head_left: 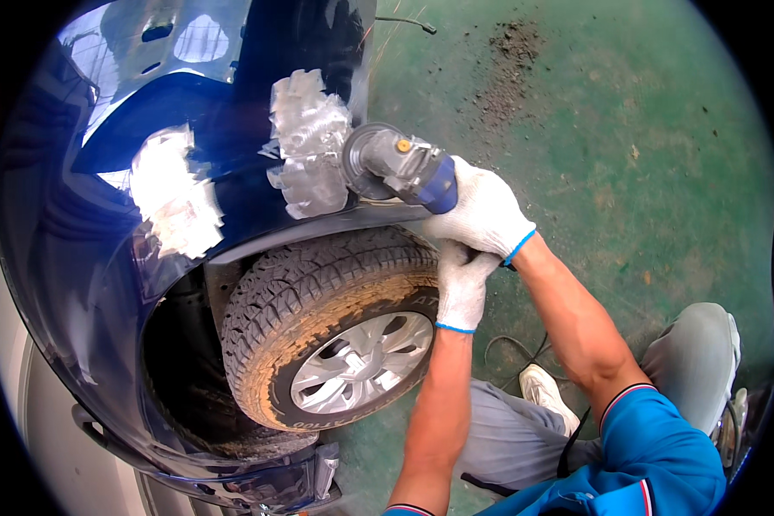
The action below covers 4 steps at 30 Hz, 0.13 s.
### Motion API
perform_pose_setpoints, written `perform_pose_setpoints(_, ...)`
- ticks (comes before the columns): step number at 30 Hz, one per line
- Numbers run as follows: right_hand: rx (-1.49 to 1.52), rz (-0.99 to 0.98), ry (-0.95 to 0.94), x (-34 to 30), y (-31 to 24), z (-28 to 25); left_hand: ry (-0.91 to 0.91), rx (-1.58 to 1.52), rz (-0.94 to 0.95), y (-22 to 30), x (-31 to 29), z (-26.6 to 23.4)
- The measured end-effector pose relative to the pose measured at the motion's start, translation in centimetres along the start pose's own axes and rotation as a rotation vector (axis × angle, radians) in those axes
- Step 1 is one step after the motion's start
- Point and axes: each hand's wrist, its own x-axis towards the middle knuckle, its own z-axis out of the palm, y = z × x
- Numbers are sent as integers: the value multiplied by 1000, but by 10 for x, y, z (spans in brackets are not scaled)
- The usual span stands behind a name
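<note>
An angle grinder with a grey metal head and a blue body rests its disc at the edge of a bare, sanded patch on a dark blue car fender. My right hand, in a white knit glove with a blue cuff, is wrapped round the grinder's body. Just below it my left hand, gloved alike, is closed round the tool's rear end, which is mostly hidden by the gloves. Sparks or streaks show faintly above the disc. Whether the disc is fully touching the metal cannot be told.
Under the wheel arch sits a muddy tyre with a silver rim. Another sanded patch shines on the blue panel. Dirt lies on the green floor. A dark cable loops beside my shoe.
</note>
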Motion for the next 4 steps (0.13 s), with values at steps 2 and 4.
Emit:
perform_pose_setpoints(2, 36, -22, 30, -1, 12, 1, -21, 13, 21, -2, -1, 5)
perform_pose_setpoints(4, -7, 46, -43, -2, 2, -8, 8, -43, -13, -3, -2, 6)
